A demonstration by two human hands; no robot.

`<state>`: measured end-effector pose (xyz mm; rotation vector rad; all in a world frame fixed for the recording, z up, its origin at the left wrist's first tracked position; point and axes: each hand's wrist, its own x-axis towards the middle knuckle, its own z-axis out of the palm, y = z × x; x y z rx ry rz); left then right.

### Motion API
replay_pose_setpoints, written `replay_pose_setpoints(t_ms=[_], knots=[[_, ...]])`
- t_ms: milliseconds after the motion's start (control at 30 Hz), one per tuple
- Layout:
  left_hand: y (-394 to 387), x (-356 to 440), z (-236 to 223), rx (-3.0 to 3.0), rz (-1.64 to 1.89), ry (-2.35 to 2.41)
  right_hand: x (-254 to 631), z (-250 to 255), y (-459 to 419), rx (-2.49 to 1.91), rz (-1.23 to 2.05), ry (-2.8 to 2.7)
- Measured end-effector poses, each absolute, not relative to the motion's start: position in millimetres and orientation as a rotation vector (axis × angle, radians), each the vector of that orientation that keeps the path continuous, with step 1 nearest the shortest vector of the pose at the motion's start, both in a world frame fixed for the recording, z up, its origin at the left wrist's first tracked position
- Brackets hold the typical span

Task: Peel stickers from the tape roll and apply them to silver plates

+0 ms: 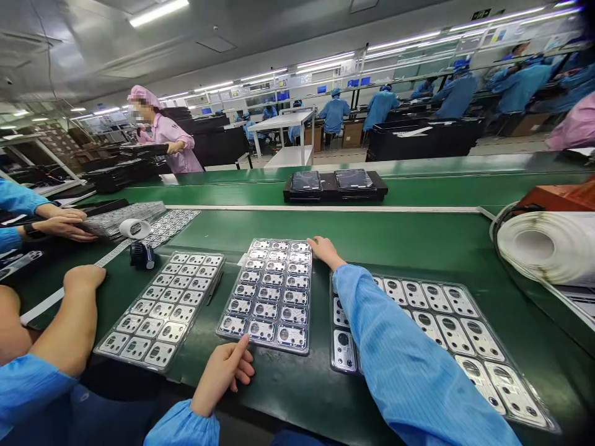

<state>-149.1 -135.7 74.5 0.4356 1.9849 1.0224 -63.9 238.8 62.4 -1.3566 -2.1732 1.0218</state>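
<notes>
Green table (418, 241) carries the middle tray (269, 291), long axis running away from me, ahead of my loosely open left grip (227, 371), thumb at its near edge, and left of my half-curled right grip (325, 251) at the far corner; whether that pinches, I cannot tell.

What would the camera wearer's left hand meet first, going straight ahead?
Probably the near edge of the middle clear plastic tray of silver plates; the left hand may even be touching it.
</notes>
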Motion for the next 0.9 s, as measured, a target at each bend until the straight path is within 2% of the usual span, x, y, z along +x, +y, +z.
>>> replay_pose_setpoints(t_ms=[200, 500, 667, 800, 900], knots=[[-128.5, -119.0, 91.0, 0.878, 0.981, 1.925, -15.6, 85.4, 229.8, -1.276, 0.923, -2.290], [-56.5, -60.1, 103.8, 1.949, 0.686, 1.654, 160.9, 105.7, 128.0, -1.204, 0.762, -2.252], [-37.1, -34.4, 95.9, 2.140, 0.677, 1.503, 255.8, 70.8, 34.4, -1.391, 0.643, -1.709], [-37.7, -2.2, 77.0, 1.958, 0.804, 1.373, 319.0, 17.2, -22.9, -1.632, 0.539, -0.987], [-39.7, 33.5, 65.6, 1.787, 0.720, 1.196, 375.2, -23.3, -37.0, -1.724, 0.352, -0.647]])
